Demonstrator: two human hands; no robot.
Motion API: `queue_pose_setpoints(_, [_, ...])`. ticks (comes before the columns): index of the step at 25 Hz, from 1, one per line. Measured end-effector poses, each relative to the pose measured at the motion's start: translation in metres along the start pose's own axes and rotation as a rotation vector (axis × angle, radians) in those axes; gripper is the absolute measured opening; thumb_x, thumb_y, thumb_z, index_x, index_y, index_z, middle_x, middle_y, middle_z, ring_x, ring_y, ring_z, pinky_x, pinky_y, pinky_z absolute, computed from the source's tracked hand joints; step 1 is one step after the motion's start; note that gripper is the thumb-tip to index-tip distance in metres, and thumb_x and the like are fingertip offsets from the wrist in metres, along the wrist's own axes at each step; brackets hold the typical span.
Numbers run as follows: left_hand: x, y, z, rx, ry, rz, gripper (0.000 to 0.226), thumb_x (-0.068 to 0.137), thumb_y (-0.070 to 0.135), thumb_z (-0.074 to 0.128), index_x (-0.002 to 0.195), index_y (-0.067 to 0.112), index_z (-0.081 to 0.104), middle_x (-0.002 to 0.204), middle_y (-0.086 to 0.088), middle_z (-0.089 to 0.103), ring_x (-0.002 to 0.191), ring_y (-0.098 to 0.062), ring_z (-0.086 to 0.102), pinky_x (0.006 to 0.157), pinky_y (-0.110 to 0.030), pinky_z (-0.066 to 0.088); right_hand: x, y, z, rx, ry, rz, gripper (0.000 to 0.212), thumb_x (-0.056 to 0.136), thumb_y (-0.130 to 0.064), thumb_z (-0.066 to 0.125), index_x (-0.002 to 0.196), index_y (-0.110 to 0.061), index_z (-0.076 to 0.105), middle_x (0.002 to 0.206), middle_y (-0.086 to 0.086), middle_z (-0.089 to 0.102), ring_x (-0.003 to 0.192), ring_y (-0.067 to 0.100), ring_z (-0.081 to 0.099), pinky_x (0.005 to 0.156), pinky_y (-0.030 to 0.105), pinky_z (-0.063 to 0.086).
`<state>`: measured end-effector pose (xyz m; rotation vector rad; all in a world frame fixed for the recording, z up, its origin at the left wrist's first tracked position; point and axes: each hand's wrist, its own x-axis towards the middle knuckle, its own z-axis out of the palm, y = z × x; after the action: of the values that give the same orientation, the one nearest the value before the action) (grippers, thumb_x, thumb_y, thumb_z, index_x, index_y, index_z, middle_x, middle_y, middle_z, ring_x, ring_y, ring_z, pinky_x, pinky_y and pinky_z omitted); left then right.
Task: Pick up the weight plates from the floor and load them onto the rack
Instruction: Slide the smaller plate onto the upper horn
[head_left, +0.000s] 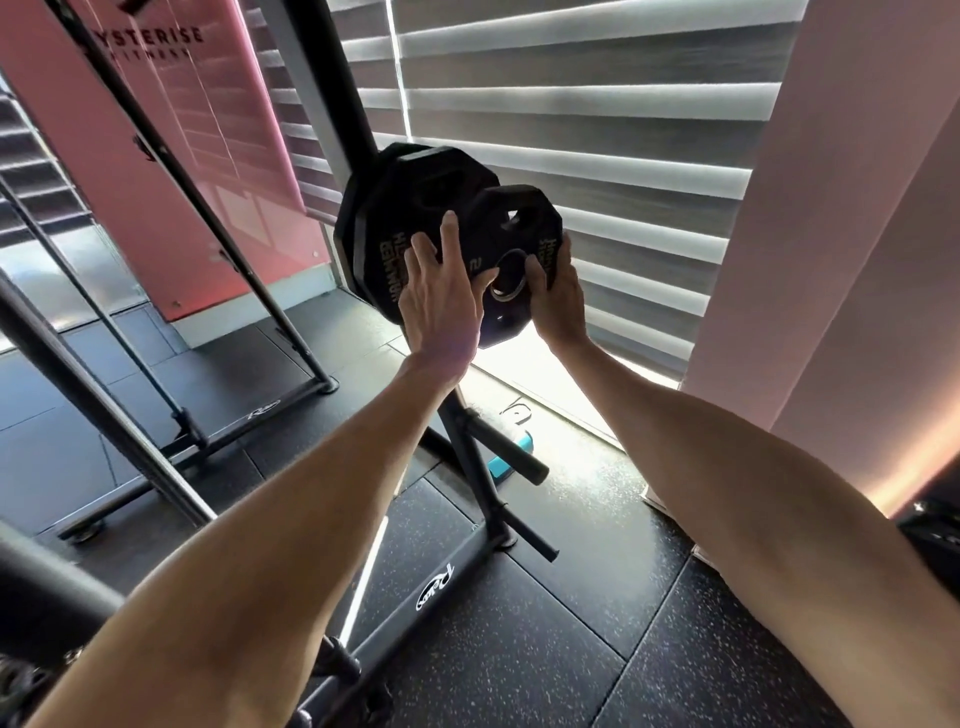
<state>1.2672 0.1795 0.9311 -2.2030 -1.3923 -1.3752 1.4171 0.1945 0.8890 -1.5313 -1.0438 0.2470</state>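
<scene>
A small black weight plate (511, 221) sits at the end of an upper peg of the black rack (470, 467), in front of larger black plates (400, 208) stacked on the same peg. My left hand (441, 291) lies with straight fingers against the small plate's left face. My right hand (556, 296) grips the plate's right edge, with the thumb at its centre hole. The peg's metal end shows through the hole.
Two bare lower pegs (514, 457) stick out of the rack toward me. A teal object (511, 457) lies on the dark rubber floor behind the rack. Slanted black frame bars (171, 171) stand at left, window blinds (597, 130) behind, a wall at right.
</scene>
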Motion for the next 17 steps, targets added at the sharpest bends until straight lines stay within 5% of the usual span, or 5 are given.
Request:
queue_pose_setpoints(6, [0.023,-0.014,0.002,0.078,-0.016,-0.077,0.07,0.08,0.045,0.074,0.135,0.016,0.042,0.118,-0.012,0.052,0.106,-0.028,0.055,0.081,-0.038,0.049,0.032,-0.022,-0.002,0.03,-0.2,0.077,0.042,0.095,-0.038,0.057,0.133,-0.02,0.056,0.103,0.011,0.069,0.091,0.032,0.07,0.073,0.053,0.06])
queue_pose_setpoints(11, [0.042,-0.022,0.007,0.186,-0.08,-0.127,0.071,0.081,0.044,0.074,0.138,0.018,0.041,0.125,-0.013,0.052,0.114,-0.029,0.052,0.095,-0.041,0.043,0.044,-0.033,-0.018,0.036,-0.411,0.252,0.05,0.096,-0.038,0.062,0.144,-0.027,0.051,0.107,0.011,0.07,0.091,0.027,0.069,0.074,0.048,0.061])
queue_pose_setpoints(17, [-0.008,-0.053,0.001,0.115,-0.018,-0.1,0.062,0.09,0.039,0.061,0.14,0.009,0.04,0.127,-0.015,0.052,0.115,-0.03,0.053,0.094,-0.041,0.047,-0.01,0.025,0.029,-0.001,-0.298,0.441,0.035,0.099,-0.026,0.051,0.119,0.001,0.061,0.091,0.019,0.073,0.071,0.029,0.073,0.058,0.045,0.062])
